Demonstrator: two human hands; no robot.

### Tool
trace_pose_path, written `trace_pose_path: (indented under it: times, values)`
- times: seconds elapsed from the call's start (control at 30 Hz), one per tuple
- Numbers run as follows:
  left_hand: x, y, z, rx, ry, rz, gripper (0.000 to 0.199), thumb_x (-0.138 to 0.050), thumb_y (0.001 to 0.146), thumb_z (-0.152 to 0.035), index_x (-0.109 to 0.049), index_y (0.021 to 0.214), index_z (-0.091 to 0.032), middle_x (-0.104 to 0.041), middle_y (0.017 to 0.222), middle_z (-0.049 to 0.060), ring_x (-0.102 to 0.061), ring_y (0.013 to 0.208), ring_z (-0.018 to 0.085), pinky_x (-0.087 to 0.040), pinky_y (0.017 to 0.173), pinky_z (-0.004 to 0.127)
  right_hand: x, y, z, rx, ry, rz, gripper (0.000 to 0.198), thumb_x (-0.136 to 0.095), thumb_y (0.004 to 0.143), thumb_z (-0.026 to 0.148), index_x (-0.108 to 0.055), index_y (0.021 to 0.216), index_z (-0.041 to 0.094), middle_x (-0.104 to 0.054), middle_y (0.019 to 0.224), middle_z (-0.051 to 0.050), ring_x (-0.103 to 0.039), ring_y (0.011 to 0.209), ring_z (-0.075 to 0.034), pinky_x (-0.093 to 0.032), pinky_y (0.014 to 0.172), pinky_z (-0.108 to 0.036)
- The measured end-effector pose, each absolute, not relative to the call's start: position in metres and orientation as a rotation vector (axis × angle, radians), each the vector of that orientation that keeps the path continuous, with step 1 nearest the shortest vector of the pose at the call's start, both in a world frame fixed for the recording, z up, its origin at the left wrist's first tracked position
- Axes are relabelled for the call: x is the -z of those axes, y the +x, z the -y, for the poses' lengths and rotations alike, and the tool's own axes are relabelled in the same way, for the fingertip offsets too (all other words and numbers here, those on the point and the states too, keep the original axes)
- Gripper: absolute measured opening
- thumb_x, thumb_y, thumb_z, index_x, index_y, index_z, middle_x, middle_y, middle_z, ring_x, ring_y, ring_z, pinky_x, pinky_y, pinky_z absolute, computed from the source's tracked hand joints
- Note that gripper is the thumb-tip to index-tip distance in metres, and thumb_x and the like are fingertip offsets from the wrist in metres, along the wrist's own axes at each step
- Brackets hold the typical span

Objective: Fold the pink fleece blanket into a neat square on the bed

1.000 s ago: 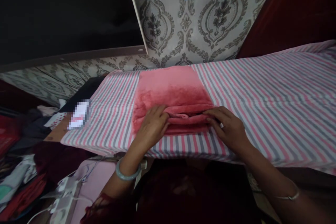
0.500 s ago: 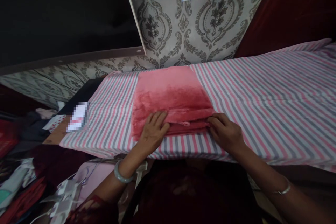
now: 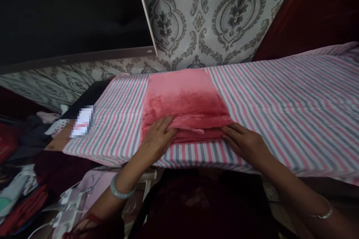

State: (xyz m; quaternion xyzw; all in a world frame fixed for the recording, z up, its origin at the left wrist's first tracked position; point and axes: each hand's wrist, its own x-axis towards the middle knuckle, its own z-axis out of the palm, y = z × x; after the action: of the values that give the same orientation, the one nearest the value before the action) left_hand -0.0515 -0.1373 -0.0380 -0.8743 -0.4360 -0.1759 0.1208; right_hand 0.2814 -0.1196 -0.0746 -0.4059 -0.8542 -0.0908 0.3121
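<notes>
Plush cloth (image 3: 182, 91): pinkish red | sheet (image 3: 280, 119): pink, grey, white stripes | wallpaper (image 3: 199, 39): grey damask | screen (image 3: 70, 11): black

Right of the pink blanket (image 3: 185, 97), the striped cloth (image 3: 280, 108) is lying flat over the counter (image 3: 58, 140), leaving wide passage. Left of the blanket, a shorter stretch is running toward a blurred white item (image 3: 82, 121). Behind the blanket, the wall (image 3: 198, 41) is blocking. Along its near fold, left fingers (image 3: 160, 124) and right fingers (image 3: 238, 136) are obstructing both ends.
</notes>
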Motion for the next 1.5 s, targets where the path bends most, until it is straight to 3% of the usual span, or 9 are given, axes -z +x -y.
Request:
trace_pose_path:
  times: [0.2,0.4,0.57,0.73,0.9,1.13,1.2,1.33,1.5]
  values:
    - [0.032,-0.052,0.131,0.421,-2.481,1.278,0.014,-0.053,0.098,-0.016,-0.066,0.102,-0.02,-0.059,0.143,0.014,-0.056,0.127,0.032,-0.049,0.102,0.053,0.076,0.273,0.115,0.38,-1.16,2.206,0.025,-0.045,0.105,0.026,-0.069,0.104,0.021,-0.072,0.094,-0.005,-0.065,0.067,-0.016,-0.045,0.055,-0.027]
    - [0.048,-0.05,0.127,0.618,-2.304,1.252,0.02,-0.05,0.098,-0.013,-0.067,0.096,-0.022,-0.066,0.131,0.011,-0.056,0.121,0.028,-0.043,0.104,0.049,0.089,0.266,0.106,0.485,-1.162,2.013,0.016,-0.05,0.097,0.02,-0.064,0.09,0.02,-0.066,0.073,-0.003,-0.059,0.059,-0.016,-0.039,0.055,-0.028]
    - [0.062,-0.052,0.142,0.565,-2.364,1.188,0.021,-0.052,0.095,-0.009,-0.068,0.095,-0.022,-0.067,0.129,0.012,-0.057,0.121,0.027,-0.045,0.1,0.047,0.088,0.274,0.112,0.371,-1.155,2.237,0.022,-0.045,0.094,0.013,-0.06,0.082,0.022,-0.06,0.074,-0.003,-0.057,0.067,-0.018,-0.039,0.058,-0.029]
    - [0.046,-0.057,0.157,0.653,-2.473,1.097,0.011,-0.06,0.092,-0.017,-0.067,0.099,-0.021,-0.064,0.134,0.016,-0.056,0.121,0.031,-0.047,0.1,0.049,0.072,0.284,0.127,0.244,-1.045,2.265,0.025,-0.044,0.1,0.018,-0.069,0.106,0.021,-0.066,0.091,-0.007,-0.063,0.078,-0.021,-0.049,0.064,-0.031]
    - [0.038,-0.029,0.153,0.803,-2.437,1.082,0.019,-0.059,0.093,-0.016,-0.067,0.107,-0.025,-0.067,0.13,0.012,-0.057,0.122,0.029,-0.047,0.099,0.049,0.061,0.27,0.137,0.271,-1.024,2.115,0.027,-0.054,0.098,0.017,-0.068,0.121,0.019,-0.069,0.094,-0.009,-0.066,0.084,-0.024,-0.058,0.073,-0.036]
    - [0.031,0.012,0.13,0.65,-2.494,1.227,0.025,-0.053,0.097,-0.019,-0.066,0.119,-0.019,-0.062,0.131,0.016,-0.057,0.113,0.031,-0.051,0.09,0.048,0.061,0.241,0.132,0.035,-1.074,2.057,0.058,-0.045,0.101,0.015,-0.038,0.158,0.024,-0.064,0.136,-0.014,-0.065,0.121,-0.028,-0.06,0.098,-0.046]
    - [0.028,0.013,0.129,0.638,-2.515,1.283,0.024,-0.055,0.097,-0.021,-0.066,0.118,-0.018,-0.059,0.135,0.017,-0.056,0.113,0.032,-0.051,0.089,0.049,0.064,0.241,0.131,-0.021,-1.092,2.026,0.057,-0.044,0.101,0.016,-0.04,0.156,0.025,-0.065,0.135,-0.013,-0.066,0.12,-0.027,-0.061,0.097,-0.047]
    - [0.023,0.015,0.13,0.585,-2.509,1.304,0.016,-0.059,0.097,-0.024,-0.068,0.109,-0.02,-0.054,0.143,0.016,-0.053,0.121,0.034,-0.05,0.093,0.052,0.071,0.24,0.128,0.002,-1.077,2.016,0.04,-0.047,0.101,0.019,-0.06,0.138,0.022,-0.069,0.124,-0.012,-0.068,0.114,-0.027,-0.063,0.092,-0.044]
    - [0.033,0.029,0.125,0.66,-2.409,1.21,0.014,-0.056,0.101,-0.026,-0.069,0.098,-0.022,-0.056,0.146,0.011,-0.052,0.127,0.03,-0.048,0.098,0.05,0.071,0.23,0.12,0.139,-1.149,2.053,0.035,-0.045,0.102,0.022,-0.066,0.13,0.017,-0.069,0.124,-0.013,-0.07,0.106,-0.026,-0.063,0.08,-0.039]
